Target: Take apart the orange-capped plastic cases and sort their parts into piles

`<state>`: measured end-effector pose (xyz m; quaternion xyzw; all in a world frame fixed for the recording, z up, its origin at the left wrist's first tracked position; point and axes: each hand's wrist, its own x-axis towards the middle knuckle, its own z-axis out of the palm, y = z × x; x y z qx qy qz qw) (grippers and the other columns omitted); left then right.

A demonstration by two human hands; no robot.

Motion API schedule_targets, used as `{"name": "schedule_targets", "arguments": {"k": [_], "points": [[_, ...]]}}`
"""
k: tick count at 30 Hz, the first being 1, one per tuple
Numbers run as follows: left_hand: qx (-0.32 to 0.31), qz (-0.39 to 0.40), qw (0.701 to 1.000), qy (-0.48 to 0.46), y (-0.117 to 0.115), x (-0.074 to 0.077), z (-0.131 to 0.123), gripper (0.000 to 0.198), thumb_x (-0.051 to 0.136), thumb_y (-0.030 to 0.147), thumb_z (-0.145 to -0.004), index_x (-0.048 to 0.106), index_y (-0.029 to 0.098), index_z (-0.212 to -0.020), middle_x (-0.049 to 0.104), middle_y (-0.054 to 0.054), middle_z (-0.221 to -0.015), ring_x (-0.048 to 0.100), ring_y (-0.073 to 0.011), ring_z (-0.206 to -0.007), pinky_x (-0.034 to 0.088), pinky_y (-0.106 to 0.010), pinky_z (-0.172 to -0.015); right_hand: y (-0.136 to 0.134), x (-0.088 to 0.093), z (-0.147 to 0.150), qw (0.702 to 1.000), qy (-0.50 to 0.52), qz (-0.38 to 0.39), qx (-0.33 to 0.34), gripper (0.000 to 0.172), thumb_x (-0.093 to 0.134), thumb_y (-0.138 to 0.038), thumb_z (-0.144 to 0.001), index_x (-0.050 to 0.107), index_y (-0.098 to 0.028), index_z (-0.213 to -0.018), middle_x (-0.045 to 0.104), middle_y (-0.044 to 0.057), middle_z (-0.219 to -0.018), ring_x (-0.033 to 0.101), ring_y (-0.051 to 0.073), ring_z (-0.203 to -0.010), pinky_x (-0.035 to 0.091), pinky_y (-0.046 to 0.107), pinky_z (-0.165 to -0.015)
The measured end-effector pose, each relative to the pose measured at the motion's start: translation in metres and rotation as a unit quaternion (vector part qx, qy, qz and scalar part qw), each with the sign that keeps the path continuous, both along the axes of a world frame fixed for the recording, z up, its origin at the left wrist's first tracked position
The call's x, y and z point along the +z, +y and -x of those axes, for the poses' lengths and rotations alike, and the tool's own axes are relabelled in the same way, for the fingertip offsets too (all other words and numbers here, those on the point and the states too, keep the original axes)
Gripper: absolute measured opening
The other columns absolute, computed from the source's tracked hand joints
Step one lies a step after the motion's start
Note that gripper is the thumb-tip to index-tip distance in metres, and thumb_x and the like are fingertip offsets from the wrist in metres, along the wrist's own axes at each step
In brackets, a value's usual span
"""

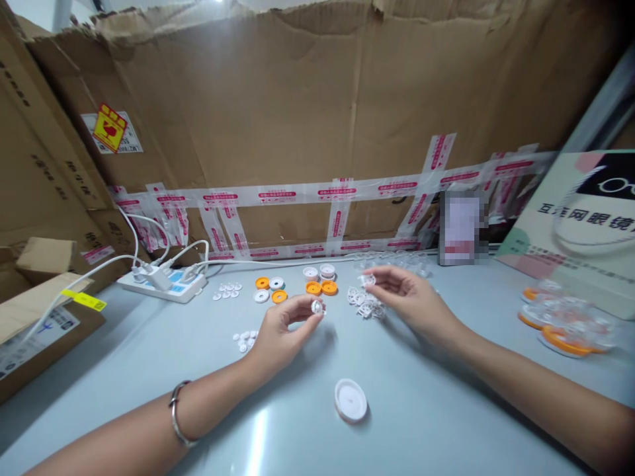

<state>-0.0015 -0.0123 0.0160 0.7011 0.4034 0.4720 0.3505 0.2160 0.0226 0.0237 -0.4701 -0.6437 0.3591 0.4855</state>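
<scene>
My left hand (290,330) pinches a small round white plastic part (317,307) between thumb and fingertips, above the middle of the table. Over a pile of small white plastic pieces (366,303), my right hand (404,291) is closed on a small white plastic piece (368,280). A round white plastic disc with a raised rim (350,400) lies flat in front of both hands. Behind my left hand sit orange rings (278,296) and white rings (261,297). Small white round parts (245,341) lie left of that hand, partly hidden by it.
A white power strip (166,281) with plugged-in cables stands at the back left, near an open cardboard box (49,324). Clear and orange assembled parts (565,330) lie at the right. A phone (461,228) leans against the large cardboard (278,132) at the back.
</scene>
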Motion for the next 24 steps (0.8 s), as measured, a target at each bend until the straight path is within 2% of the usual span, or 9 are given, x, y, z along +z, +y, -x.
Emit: {"name": "schedule_targets", "arguments": {"k": [2,4,7,11,17,21,24], "points": [[0.007,0.008,1.000,0.004,0.000,-0.002,0.000,0.019,0.053,0.025,-0.080,0.060,0.012,-0.091,0.066,-0.007,-0.085,0.062,-0.0151,-0.078,0.052,-0.027,-0.075,0.010,0.000,-0.011,0.998,-0.036,-0.039,-0.036,0.033,0.059,-0.038,-0.071,0.061,-0.017,-0.096,0.066,0.007,-0.091,0.061,0.019,-0.081,0.048,0.033,-0.075],[0.014,0.011,1.000,0.012,0.000,-0.002,0.000,0.023,0.051,0.026,-0.081,0.060,0.012,-0.097,0.066,-0.008,-0.085,0.062,-0.0154,-0.078,0.052,-0.027,-0.073,0.017,-0.002,-0.019,0.992,-0.104,-0.052,-0.041,0.029,0.054,-0.034,-0.074,0.064,-0.018,-0.096,0.067,0.007,-0.094,0.061,0.020,-0.084,0.047,0.035,-0.079],[0.015,0.003,0.999,0.035,0.000,-0.002,0.000,0.028,0.049,0.025,-0.082,0.060,0.014,-0.105,0.066,-0.008,-0.087,0.062,-0.0151,-0.078,0.051,-0.026,-0.072,0.019,-0.007,-0.022,0.976,-0.207,-0.065,-0.009,0.025,0.048,-0.027,-0.077,0.067,-0.019,-0.092,0.067,0.006,-0.095,0.060,0.021,-0.088,0.044,0.036,-0.082],[0.010,-0.012,0.999,0.052,0.000,0.000,0.000,0.030,0.048,0.022,-0.082,0.058,0.015,-0.110,0.065,-0.006,-0.084,0.061,-0.0141,-0.074,0.050,-0.027,-0.072,0.016,-0.012,-0.017,0.962,-0.260,-0.077,0.034,0.027,0.046,-0.027,-0.079,0.068,-0.021,-0.092,0.065,0.005,-0.094,0.059,0.021,-0.089,0.044,0.036,-0.083],[-0.004,0.005,0.999,0.032,-0.001,-0.002,0.000,0.033,0.048,0.021,-0.082,0.047,0.015,-0.114,0.060,-0.003,-0.075,0.061,-0.0144,-0.075,0.047,-0.029,-0.074,0.017,-0.014,-0.017,0.958,-0.271,-0.085,0.022,0.026,0.048,-0.032,-0.079,0.068,-0.021,-0.091,0.064,0.006,-0.096,0.057,0.022,-0.092,0.042,0.039,-0.086],[-0.008,0.025,1.000,0.002,-0.003,-0.001,-0.001,0.015,0.051,0.021,-0.081,0.048,0.015,-0.094,0.062,-0.003,-0.076,0.062,-0.0148,-0.077,0.047,-0.028,-0.074,0.009,-0.007,-0.011,0.972,-0.213,-0.102,-0.012,0.027,0.049,-0.037,-0.078,0.068,-0.020,-0.086,0.064,0.007,-0.098,0.056,0.023,-0.095,0.041,0.039,-0.088],[-0.023,0.011,1.000,0.016,-0.004,0.000,-0.002,0.008,0.054,0.021,-0.079,0.052,0.015,-0.082,0.063,-0.004,-0.079,0.062,-0.0143,-0.076,0.049,-0.027,-0.073,-0.009,0.001,0.003,0.986,-0.151,-0.059,0.024,0.027,0.051,-0.039,-0.077,0.067,-0.019,-0.083,0.067,0.006,-0.093,0.059,0.022,-0.091,0.044,0.036,-0.083]]}}
